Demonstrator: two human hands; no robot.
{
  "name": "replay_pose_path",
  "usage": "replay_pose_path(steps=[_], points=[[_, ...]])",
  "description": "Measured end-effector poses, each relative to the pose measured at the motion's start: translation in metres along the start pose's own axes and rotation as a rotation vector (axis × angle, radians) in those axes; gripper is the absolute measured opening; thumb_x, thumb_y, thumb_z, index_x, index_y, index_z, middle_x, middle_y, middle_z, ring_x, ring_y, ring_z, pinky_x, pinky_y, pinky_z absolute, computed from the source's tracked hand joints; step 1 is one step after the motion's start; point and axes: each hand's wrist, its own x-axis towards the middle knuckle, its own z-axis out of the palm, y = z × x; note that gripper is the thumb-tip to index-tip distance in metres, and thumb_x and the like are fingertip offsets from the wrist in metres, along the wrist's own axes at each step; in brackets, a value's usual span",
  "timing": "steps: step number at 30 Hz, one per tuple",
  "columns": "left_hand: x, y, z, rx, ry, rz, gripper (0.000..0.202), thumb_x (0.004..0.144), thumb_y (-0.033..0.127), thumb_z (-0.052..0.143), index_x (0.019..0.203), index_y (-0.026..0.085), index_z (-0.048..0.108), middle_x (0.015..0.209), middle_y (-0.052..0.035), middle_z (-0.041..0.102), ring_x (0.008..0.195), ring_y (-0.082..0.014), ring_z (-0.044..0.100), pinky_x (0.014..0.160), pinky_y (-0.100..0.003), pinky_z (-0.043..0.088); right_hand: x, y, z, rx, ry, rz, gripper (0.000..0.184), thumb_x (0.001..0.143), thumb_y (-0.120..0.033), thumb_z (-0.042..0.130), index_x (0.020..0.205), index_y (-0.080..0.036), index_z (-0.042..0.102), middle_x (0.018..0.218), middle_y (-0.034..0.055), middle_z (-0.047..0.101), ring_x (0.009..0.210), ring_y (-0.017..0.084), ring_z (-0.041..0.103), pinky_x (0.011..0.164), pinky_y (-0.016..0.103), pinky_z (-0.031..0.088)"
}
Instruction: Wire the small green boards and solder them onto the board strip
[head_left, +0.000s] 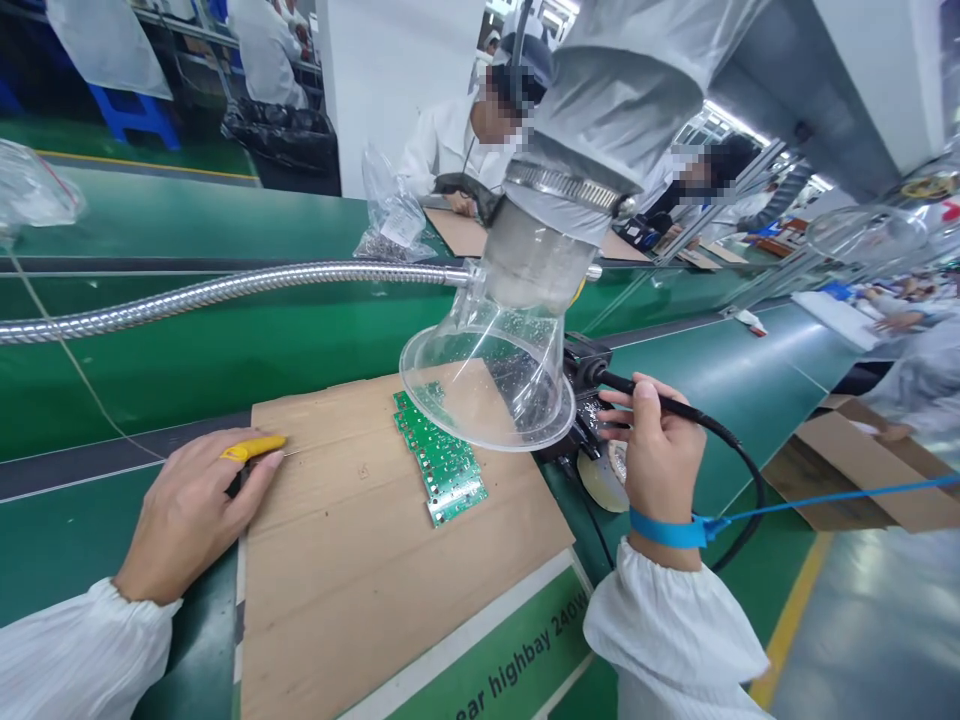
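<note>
1. My right grip [656, 465] is clenched penlike around a soldering iron [675, 405], for fine control.
2. My left grip [187, 515] pinches a yellow-handled tool [251, 449].
3. Between them, green circuit boards [439, 458] lie on a cardboard sheet [337, 570], padded from the tabletop [97, 380].
4. Beside my right grip, a clear fume hood [487, 385] hangs close, apparently to catch smoke.

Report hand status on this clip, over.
Left hand gripping yellow-handled tool; right hand holding black soldering iron. Green circuit board lying on cardboard sheet. Clear plastic fume hood hanging over board's far end.
</note>
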Motion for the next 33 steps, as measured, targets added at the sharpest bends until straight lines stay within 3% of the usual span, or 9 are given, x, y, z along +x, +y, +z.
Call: replay_pose_path(steps=[5,15,18,21,23,25,28,30,33], points=[[0.0,0.001,-0.001,-0.014,-0.006,-0.006,0.041,0.101,0.048,0.048,0.106,0.015,0.071,0.111,-0.0142,0.075,0.105,-0.0296,0.067,0.096,-0.042,0.05,0.001,0.005,-0.005,0.192,0.001,0.185,0.055,0.077,-0.059,0.08,0.113,-0.019,0.064,0.087,0.0033,0.078,0.054,0.012,0.068,0.038,0.018,0.052],[0.0,0.002,-0.002,-0.047,0.03,-0.001,0.036,0.099,0.045,0.054,0.109,0.015,0.071,0.111,-0.0138,0.075,0.107,-0.0302,0.068,0.096,-0.042,0.05,-0.011,0.006,-0.004,0.298,-0.007,0.252,0.062,0.072,-0.055,0.086,0.119,-0.021,0.062,0.093,0.0027,0.078,0.053,0.01,0.066,0.037,0.016,0.051],[0.002,0.005,-0.005,-0.081,0.07,0.023,0.028,0.097,0.039,0.059,0.108,0.017,0.071,0.111,-0.0126,0.075,0.107,-0.0291,0.069,0.098,-0.042,0.05,-0.026,0.006,-0.006,0.307,0.023,0.264,0.051,0.074,-0.055,0.084,0.106,-0.021,0.063,0.088,0.0004,0.076,0.053,0.009,0.064,0.036,0.014,0.047],[0.003,0.008,-0.01,-0.084,0.127,0.06,0.023,0.095,0.037,0.062,0.105,0.018,0.071,0.108,-0.0123,0.075,0.106,-0.0304,0.069,0.097,-0.044,0.05,-0.048,0.008,-0.007,0.282,-0.021,0.287,0.041,0.081,-0.059,0.077,0.088,-0.021,0.06,0.065,-0.0055,0.064,0.044,0.009,0.056,0.033,0.016,0.041],[0.001,0.008,-0.011,-0.06,0.182,0.081,0.021,0.094,0.037,0.063,0.101,0.019,0.071,0.099,-0.0113,0.076,0.097,-0.03,0.069,0.088,-0.043,0.05,-0.062,0.013,-0.006,0.234,-0.092,0.303,0.043,0.085,-0.063,0.071,0.08,-0.021,0.06,0.056,-0.0067,0.057,0.041,0.01,0.053,0.035,0.019,0.041],[-0.002,0.009,-0.011,-0.04,0.225,0.084,0.017,0.093,0.036,0.065,0.089,0.021,0.069,0.082,-0.0069,0.073,0.079,-0.025,0.067,0.074,-0.037,0.048,-0.073,0.021,-0.004,0.141,-0.149,0.29,0.047,0.088,-0.066,0.067,0.076,-0.021,0.062,0.055,-0.0038,0.059,0.045,0.012,0.056,0.042,0.023,0.047],[-0.007,0.009,-0.008,0.004,0.254,0.058,0.042,0.093,0.036,0.065,0.057,0.023,0.048,0.051,0.0024,0.05,0.049,-0.0145,0.048,0.053,-0.03,0.034,-0.084,0.034,-0.003,-0.079,-0.204,0.171,0.051,0.091,-0.066,0.062,0.071,-0.019,0.068,0.062,0.0022,0.067,0.058,0.017,0.063,0.057,0.029,0.053],[-0.007,0.01,-0.006,0.019,0.224,0.068,0.056,0.095,0.037,0.063,0.049,0.023,0.034,0.042,0.0049,0.034,0.04,-0.0113,0.034,0.047,-0.03,0.025,-0.089,0.042,-0.003,-0.199,-0.229,0.094,0.051,0.094,-0.064,0.06,0.069,-0.02,0.069,0.066,0.0036,0.07,0.064,0.02,0.066,0.064,0.032,0.054],[-0.004,0.011,-0.004,-0.013,0.124,0.115,0.06,0.098,0.044,0.058,0.047,0.022,0.034,0.042,0.0051,0.032,0.037,-0.01,0.03,0.046,-0.031,0.023,-0.095,0.054,-0.004,-0.288,-0.256,0.029,0.047,0.097,-0.058,0.058,0.071,-0.021,0.07,0.072,0.004,0.073,0.071,0.022,0.068,0.069,0.033,0.053]])
